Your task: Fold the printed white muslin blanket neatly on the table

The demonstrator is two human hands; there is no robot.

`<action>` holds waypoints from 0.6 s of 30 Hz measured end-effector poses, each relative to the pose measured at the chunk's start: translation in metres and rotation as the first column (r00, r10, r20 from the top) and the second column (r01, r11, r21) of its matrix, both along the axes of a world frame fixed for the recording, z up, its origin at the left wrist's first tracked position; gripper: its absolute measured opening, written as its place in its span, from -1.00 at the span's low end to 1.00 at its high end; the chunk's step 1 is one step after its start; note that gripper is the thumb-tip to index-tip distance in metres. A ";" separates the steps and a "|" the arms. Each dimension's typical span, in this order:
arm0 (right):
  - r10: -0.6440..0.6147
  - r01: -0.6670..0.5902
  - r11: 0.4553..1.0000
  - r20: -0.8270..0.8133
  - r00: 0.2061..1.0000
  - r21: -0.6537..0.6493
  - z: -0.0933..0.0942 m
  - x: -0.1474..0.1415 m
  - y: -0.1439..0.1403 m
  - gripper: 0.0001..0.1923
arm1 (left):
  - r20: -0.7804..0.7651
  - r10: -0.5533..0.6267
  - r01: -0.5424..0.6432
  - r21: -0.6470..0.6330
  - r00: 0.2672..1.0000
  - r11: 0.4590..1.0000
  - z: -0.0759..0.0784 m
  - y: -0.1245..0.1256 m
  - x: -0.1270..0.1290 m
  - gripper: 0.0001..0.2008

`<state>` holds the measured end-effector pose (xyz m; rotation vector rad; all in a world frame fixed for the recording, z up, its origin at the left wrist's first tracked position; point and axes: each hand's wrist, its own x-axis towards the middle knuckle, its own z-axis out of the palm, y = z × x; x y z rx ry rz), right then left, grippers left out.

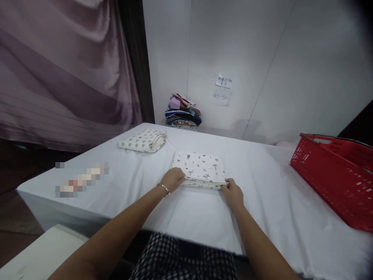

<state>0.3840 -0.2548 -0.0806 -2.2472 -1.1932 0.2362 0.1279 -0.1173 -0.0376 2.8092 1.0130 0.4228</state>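
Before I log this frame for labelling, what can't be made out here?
Head view only:
- Red basket: contents hidden by its wall, right side cut by the edge.
- Wall notes: writing too small.
- Patch on the table: blurred out.
- Both hands' fingertips: hidden at the folded cloth.

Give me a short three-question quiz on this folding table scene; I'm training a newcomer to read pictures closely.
1. True or false: both hands touch the same folded cloth.
2. Which thing stands at the table's right edge? A) a red basket B) a blue bucket C) a cardboard box
3. Where does the pile of colourful fabrics sit?

Key
1. True: the left hand and the right hand both hold the near edge of the patterned folded cloth.
2. A: the red basket.
3. At the table's far edge, against the wall, behind the second folded cloth: the pile of colourful fabrics.
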 end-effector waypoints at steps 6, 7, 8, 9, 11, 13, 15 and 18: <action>-0.002 0.002 1.000 -0.011 1.000 0.013 0.001 0.000 0.000 -0.72 | 0.016 -0.034 0.033 0.086 0.999 0.996 0.010 -0.009 -0.005 -0.77; -0.003 0.003 1.000 -0.013 1.000 0.011 0.001 0.000 0.000 -0.72 | -0.010 -0.044 0.045 0.098 0.999 0.994 0.010 -0.011 -0.006 -0.77; -0.004 0.005 1.000 -0.016 1.000 0.007 0.001 -0.001 0.000 -0.71 | -0.036 -0.050 0.053 0.104 0.998 0.993 0.008 -0.012 -0.006 -0.77; -0.006 0.006 1.000 -0.017 1.000 0.003 0.002 -0.001 0.000 -0.71 | -0.057 -0.049 0.055 0.104 0.997 0.993 0.006 -0.014 -0.006 -0.77; -0.009 0.009 1.000 -0.018 1.000 0.000 0.002 -0.001 0.000 -0.71 | -0.076 -0.039 0.046 0.099 0.996 0.994 0.000 -0.015 -0.007 -0.77; -0.007 0.007 1.000 -0.019 1.000 0.005 0.001 0.000 -0.001 -0.71 | -0.062 -0.020 0.026 0.096 0.998 0.995 -0.005 -0.014 -0.007 -0.77; -0.005 0.005 1.000 -0.020 1.000 0.013 0.000 0.000 -0.001 -0.70 | -0.043 -0.003 0.007 0.088 0.999 0.996 -0.008 -0.012 -0.006 -0.78; -0.009 0.009 1.000 -0.021 1.000 0.010 -0.001 0.001 0.000 -0.71 | -0.056 -0.006 0.009 0.060 0.998 0.998 -0.005 -0.010 -0.005 -0.79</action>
